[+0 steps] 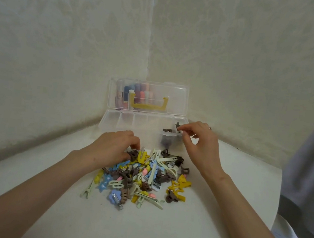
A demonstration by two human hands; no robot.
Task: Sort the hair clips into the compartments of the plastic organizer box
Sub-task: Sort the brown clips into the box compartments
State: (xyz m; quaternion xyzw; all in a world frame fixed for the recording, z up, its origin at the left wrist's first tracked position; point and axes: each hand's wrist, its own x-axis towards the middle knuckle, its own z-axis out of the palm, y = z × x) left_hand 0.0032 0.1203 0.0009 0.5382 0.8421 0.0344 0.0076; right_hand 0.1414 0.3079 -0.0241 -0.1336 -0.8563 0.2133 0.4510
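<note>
A clear plastic organizer box (124, 123) stands open in the table's far corner, its lid (175, 101) upright with a yellow handle. Its right-hand compartment holds brown claw clips (167, 130); the compartments to the left look empty. A mixed pile of hair clips (141, 176) in brown, yellow, blue, pink and cream lies in front of the box. My left hand (115, 147) rests on the pile's far left edge, fingers pinching a brown claw clip (133, 154). My right hand (200, 141) hovers over the right compartment, fingertips holding a small brown clip (177, 125).
The white table (48, 175) meets two pale patterned walls at the corner behind the box. Coloured items show through the lid. A grey and white cloth object (310, 175) hangs at the right edge of view.
</note>
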